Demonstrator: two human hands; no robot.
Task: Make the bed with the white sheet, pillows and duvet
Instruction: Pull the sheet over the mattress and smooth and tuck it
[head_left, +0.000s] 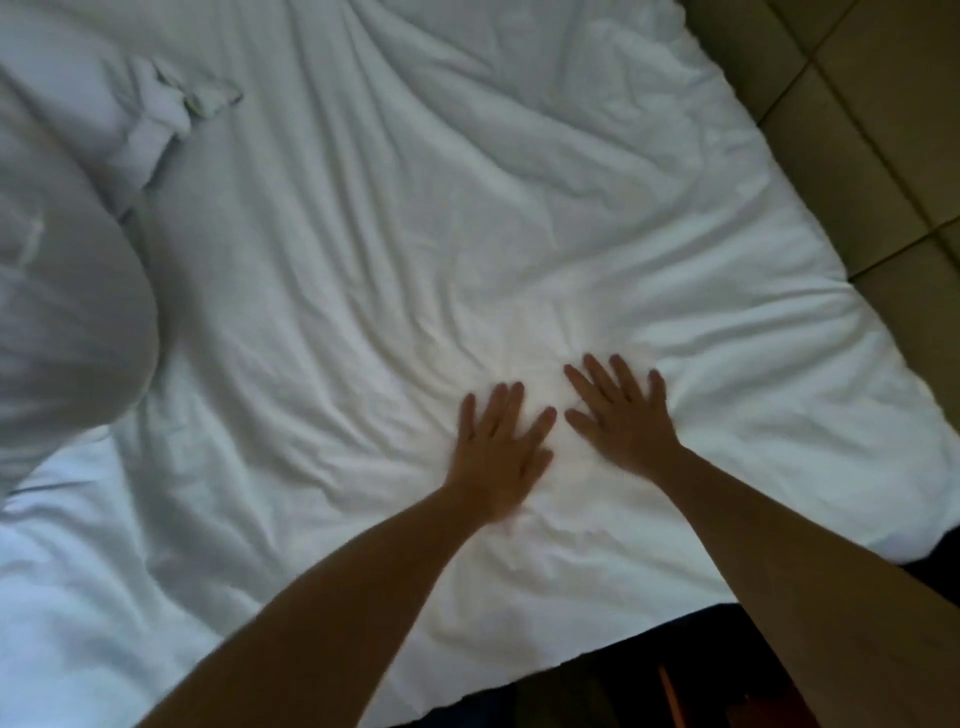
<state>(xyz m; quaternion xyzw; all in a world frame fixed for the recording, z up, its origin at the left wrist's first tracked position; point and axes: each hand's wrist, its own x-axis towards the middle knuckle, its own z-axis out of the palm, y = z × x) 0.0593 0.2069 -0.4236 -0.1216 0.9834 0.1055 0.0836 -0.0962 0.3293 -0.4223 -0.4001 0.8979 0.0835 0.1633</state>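
A white duvet (467, 218) lies spread over the bed, wrinkled, its near edge and right corner in view. My left hand (501, 447) and my right hand (621, 415) rest flat on it side by side, palms down, fingers spread, holding nothing. Creases fan out from under both hands. A white pillow (67, 322) lies at the left edge, and a second pillow (62, 93) sits above it with a bunched open end.
Beige floor tiles (872, 130) run along the right side of the bed. A dark strip of bed base (649, 670) shows below the duvet's near edge.
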